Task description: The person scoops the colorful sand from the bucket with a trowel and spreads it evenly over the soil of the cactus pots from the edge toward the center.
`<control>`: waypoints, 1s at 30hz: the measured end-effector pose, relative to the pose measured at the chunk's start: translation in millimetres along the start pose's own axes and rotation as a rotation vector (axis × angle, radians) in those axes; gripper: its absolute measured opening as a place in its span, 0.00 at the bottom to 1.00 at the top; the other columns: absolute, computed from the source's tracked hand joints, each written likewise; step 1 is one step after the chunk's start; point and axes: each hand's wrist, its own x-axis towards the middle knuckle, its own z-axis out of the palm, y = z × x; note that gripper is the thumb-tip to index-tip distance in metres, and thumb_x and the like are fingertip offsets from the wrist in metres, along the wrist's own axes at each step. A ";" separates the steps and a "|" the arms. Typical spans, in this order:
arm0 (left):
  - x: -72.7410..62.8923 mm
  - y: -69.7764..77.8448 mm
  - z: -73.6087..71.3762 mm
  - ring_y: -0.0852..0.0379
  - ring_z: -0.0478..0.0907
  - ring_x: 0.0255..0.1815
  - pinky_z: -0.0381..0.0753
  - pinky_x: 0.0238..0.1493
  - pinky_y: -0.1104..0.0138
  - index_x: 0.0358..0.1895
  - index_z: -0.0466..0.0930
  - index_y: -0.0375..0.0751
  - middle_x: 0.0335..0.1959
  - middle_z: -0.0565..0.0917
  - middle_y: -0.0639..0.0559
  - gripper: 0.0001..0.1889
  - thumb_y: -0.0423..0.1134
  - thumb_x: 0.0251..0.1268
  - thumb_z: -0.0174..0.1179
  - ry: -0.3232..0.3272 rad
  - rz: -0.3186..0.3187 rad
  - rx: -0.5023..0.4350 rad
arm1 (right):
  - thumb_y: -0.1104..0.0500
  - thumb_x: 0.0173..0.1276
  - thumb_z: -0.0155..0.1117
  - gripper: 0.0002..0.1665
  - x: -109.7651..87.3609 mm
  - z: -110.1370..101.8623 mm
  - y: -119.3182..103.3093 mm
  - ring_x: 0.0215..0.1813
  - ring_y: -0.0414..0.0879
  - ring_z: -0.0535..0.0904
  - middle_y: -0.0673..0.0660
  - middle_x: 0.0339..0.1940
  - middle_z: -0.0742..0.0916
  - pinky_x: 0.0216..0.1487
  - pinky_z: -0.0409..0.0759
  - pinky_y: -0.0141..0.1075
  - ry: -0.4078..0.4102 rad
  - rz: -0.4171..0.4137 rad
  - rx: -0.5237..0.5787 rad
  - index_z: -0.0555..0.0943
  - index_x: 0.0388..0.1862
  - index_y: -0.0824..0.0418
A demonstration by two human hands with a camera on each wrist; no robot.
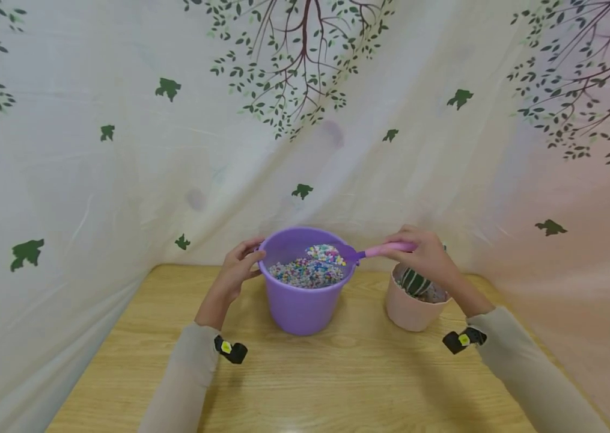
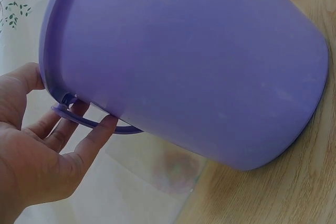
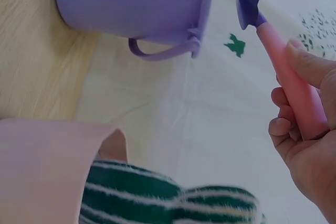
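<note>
A purple bucket (image 1: 305, 313) stands on the table, part filled with small multicoloured pebbles (image 1: 301, 275). My left hand (image 1: 235, 269) holds its left rim, thumb at the edge and fingers around the bucket's handle (image 2: 128, 129) below. In my right hand (image 1: 428, 257) is a small trowel (image 1: 383, 249) with a pink grip and purple blade. Its blade, heaped with pebbles, is over the bucket's right side in the head view. Under the right hand stands a pale pink pot (image 1: 413, 311) holding a green cactus with white stripes (image 3: 131, 187), partly hidden by that hand.
The wooden table (image 1: 337, 385) extends in front of the bucket and pot. Close behind them hangs a pale curtain (image 1: 229, 162) printed with branches and green leaf shapes, which also encloses both sides.
</note>
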 end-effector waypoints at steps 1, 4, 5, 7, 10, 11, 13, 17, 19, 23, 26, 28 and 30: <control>0.0 -0.5 -0.1 0.44 0.72 0.68 0.82 0.64 0.51 0.72 0.70 0.40 0.69 0.73 0.41 0.24 0.36 0.76 0.56 0.004 -0.004 -0.004 | 0.61 0.63 0.75 0.09 -2.2 -3.9 0.1 0.35 0.37 0.74 0.50 0.32 0.86 0.38 0.74 0.26 -0.003 0.000 -0.001 0.91 0.43 0.57; 0.1 -1.6 -0.6 0.43 0.72 0.68 0.82 0.64 0.51 0.72 0.69 0.39 0.69 0.73 0.40 0.24 0.37 0.76 0.56 0.010 -0.001 0.002 | 0.62 0.64 0.74 0.09 -9.3 -16.6 1.7 0.36 0.36 0.73 0.50 0.34 0.85 0.39 0.73 0.25 -0.004 0.003 -0.041 0.91 0.43 0.57; 0.1 -1.7 -0.7 0.43 0.72 0.69 0.82 0.64 0.50 0.72 0.69 0.39 0.68 0.73 0.39 0.24 0.37 0.76 0.56 0.012 -0.001 0.002 | 0.61 0.65 0.74 0.08 -12.0 -20.8 2.5 0.37 0.36 0.74 0.49 0.35 0.85 0.39 0.73 0.24 -0.006 0.012 -0.058 0.91 0.43 0.56; 0.2 -1.5 -0.7 0.43 0.72 0.69 0.81 0.65 0.50 0.72 0.69 0.39 0.69 0.73 0.39 0.24 0.37 0.76 0.56 0.014 0.000 0.001 | 0.60 0.65 0.74 0.08 -17.6 -29.5 4.6 0.39 0.35 0.74 0.47 0.36 0.84 0.40 0.73 0.23 -0.012 0.033 -0.097 0.90 0.43 0.54; 0.3 -0.7 -0.1 0.44 0.72 0.68 0.81 0.65 0.49 0.72 0.69 0.40 0.69 0.73 0.40 0.24 0.37 0.76 0.56 0.016 -0.001 0.000 | 0.58 0.67 0.73 0.08 -25.6 -42.6 9.1 0.41 0.35 0.76 0.47 0.38 0.85 0.41 0.75 0.22 -0.024 0.065 -0.113 0.90 0.44 0.52; 0.3 -0.6 0.2 0.44 0.72 0.68 0.81 0.65 0.50 0.73 0.69 0.40 0.70 0.73 0.40 0.25 0.37 0.76 0.56 0.017 0.001 0.002 | 0.58 0.67 0.73 0.08 -28.5 -46.5 10.4 0.41 0.35 0.76 0.46 0.39 0.85 0.42 0.76 0.21 -0.027 0.073 -0.116 0.90 0.45 0.52; 0.2 -0.8 0.8 0.45 0.72 0.68 0.81 0.65 0.50 0.73 0.69 0.39 0.69 0.73 0.40 0.25 0.37 0.76 0.56 0.019 0.003 0.000 | 0.58 0.68 0.72 0.08 -34.3 -54.1 13.0 0.41 0.35 0.76 0.46 0.39 0.85 0.40 0.76 0.23 -0.032 0.087 -0.119 0.89 0.45 0.52; -0.6 -2.2 1.6 0.44 0.72 0.68 0.82 0.64 0.52 0.72 0.70 0.39 0.68 0.73 0.40 0.25 0.36 0.75 0.56 0.024 -0.001 -0.017 | 0.59 0.67 0.72 0.07 -46.3 -64.8 17.9 0.39 0.36 0.74 0.45 0.37 0.85 0.33 0.73 0.27 -0.027 0.113 -0.095 0.89 0.44 0.52; -1.2 -2.7 2.1 0.43 0.72 0.68 0.82 0.64 0.52 0.72 0.70 0.40 0.68 0.73 0.40 0.25 0.36 0.75 0.56 0.028 -0.002 -0.024 | 0.61 0.67 0.72 0.06 -51.4 -68.5 21.6 0.37 0.37 0.73 0.45 0.35 0.84 0.31 0.72 0.29 -0.020 0.112 -0.069 0.89 0.42 0.52; -3.1 -1.6 4.4 0.43 0.72 0.69 0.81 0.66 0.51 0.73 0.70 0.40 0.71 0.72 0.40 0.25 0.36 0.75 0.56 0.049 0.000 -0.011 | 0.67 0.66 0.71 0.08 -60.4 -73.2 30.6 0.36 0.38 0.71 0.46 0.33 0.83 0.30 0.71 0.31 -0.007 0.095 -0.008 0.90 0.41 0.56; -3.8 0.5 8.1 0.44 0.73 0.68 0.78 0.69 0.50 0.72 0.70 0.37 0.71 0.73 0.39 0.25 0.35 0.74 0.56 0.087 0.006 -0.018 | 0.70 0.65 0.70 0.10 -66.5 -75.1 38.2 0.35 0.38 0.70 0.45 0.32 0.83 0.30 0.70 0.31 0.000 0.079 0.018 0.90 0.41 0.59; -4.6 2.8 12.1 0.46 0.73 0.67 0.77 0.70 0.50 0.72 0.70 0.35 0.71 0.74 0.39 0.26 0.33 0.72 0.57 0.131 0.006 -0.024 | 0.71 0.65 0.70 0.10 -70.5 -76.4 43.1 0.35 0.38 0.70 0.45 0.32 0.83 0.30 0.70 0.32 -0.001 0.078 0.039 0.90 0.42 0.60; -6.6 6.4 18.0 0.46 0.73 0.68 0.75 0.72 0.52 0.71 0.71 0.34 0.70 0.75 0.38 0.26 0.32 0.70 0.57 0.191 0.004 -0.028 | 0.72 0.65 0.69 0.11 -74.4 -77.2 47.6 0.36 0.38 0.70 0.45 0.33 0.83 0.31 0.70 0.31 -0.003 0.073 0.047 0.90 0.42 0.60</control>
